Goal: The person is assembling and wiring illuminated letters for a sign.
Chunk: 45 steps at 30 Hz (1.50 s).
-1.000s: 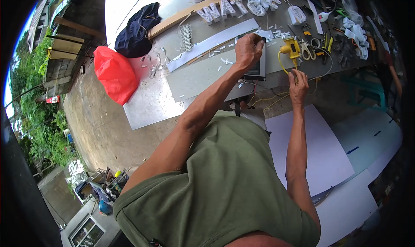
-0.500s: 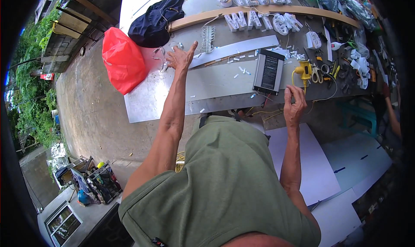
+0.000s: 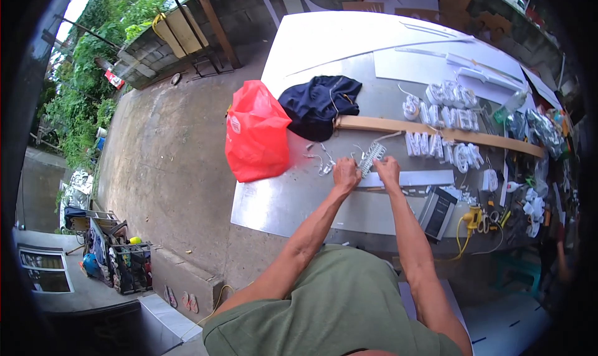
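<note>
Both my hands are over the metal-topped table, close together at a white ladder-like strip (image 3: 373, 157) with many short rungs. My left hand (image 3: 347, 175) is closed at the strip's lower left end. Curled fingers of my right hand (image 3: 389, 171) meet its right side. The exact fingertip contacts are too small to make out. A thin wire runs from the strip's top toward white letter-shaped pieces (image 3: 423, 144). Left of my left hand lie loose small parts with wires (image 3: 325, 168). Under my wrists is a long white flat strip (image 3: 417, 178).
A red plastic bag (image 3: 256, 135) and dark cloth (image 3: 319, 107) lie at the left. A brown wooden strip (image 3: 498, 142) crosses the table. At right are a black-and-grey power box (image 3: 438, 214), a yellow corded tool (image 3: 473, 220) and cluttered tools. Sandals (image 3: 190, 302) rest by a concrete step.
My left hand has gone from spread to closed at the ladder-like strip. My right hand has moved from beside the power box to the strip. The view has shifted and turned leftward.
</note>
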### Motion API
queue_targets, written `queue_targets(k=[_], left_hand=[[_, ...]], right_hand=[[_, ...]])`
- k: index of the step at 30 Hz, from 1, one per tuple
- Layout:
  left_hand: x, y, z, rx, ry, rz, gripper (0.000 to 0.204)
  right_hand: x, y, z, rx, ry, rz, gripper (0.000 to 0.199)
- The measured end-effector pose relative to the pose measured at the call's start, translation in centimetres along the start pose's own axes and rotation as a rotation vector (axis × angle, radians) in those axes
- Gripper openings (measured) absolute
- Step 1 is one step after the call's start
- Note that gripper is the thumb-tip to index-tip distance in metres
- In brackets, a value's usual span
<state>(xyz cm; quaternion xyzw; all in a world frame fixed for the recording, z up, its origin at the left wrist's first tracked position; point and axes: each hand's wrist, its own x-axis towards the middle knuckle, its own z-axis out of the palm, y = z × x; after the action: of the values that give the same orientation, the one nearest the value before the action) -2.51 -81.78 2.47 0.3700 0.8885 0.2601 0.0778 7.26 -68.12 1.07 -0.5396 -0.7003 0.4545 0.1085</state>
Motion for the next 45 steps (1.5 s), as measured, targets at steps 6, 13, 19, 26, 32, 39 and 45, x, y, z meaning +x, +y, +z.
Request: queue_targets(k=[6, 13, 19, 26, 32, 39, 45], left_hand=[[1.1, -2.2, -2.9, -0.229, -0.089, 0.051, 0.022], [-0.6, -5.0, -7.2, -0.555, -0.396, -0.167, 0.028], [-4.2, -5.0, -12.0, -0.849, -0.466, -0.28, 0.017], [-6.2, -5.8, -15.6, -0.895, -0.469, -0.289, 0.018], [-6.5, -6.6, -16.7, -0.851, -0.338, -0.296, 0.015], [-1.5, -8.0, -17.6, -0.796, -0.093, -0.202, 0.015], [4.2, -7.4, -15.9, -0.417, 0.11, -0.002, 0.015]], right_hand=[[0.3, -0.7, 3.3, 0.12, 0.079, 0.054, 0.023], [-4.4, -0.9, 1.0, 0.688, -0.345, 0.305, 0.011], [-8.4, -1.7, 1.2, 0.746, -0.588, 0.418, 0.015], [-9.6, -1.7, 0.6, 0.647, -0.724, 0.318, 0.026], [-10.0, -1.0, -1.4, 0.442, -0.561, 0.133, 0.022], [-5.4, 0.3, -3.7, 0.178, -0.348, -0.051, 0.023], [0.4, 0.9, -5.3, -0.155, 0.006, -0.426, 0.034]])
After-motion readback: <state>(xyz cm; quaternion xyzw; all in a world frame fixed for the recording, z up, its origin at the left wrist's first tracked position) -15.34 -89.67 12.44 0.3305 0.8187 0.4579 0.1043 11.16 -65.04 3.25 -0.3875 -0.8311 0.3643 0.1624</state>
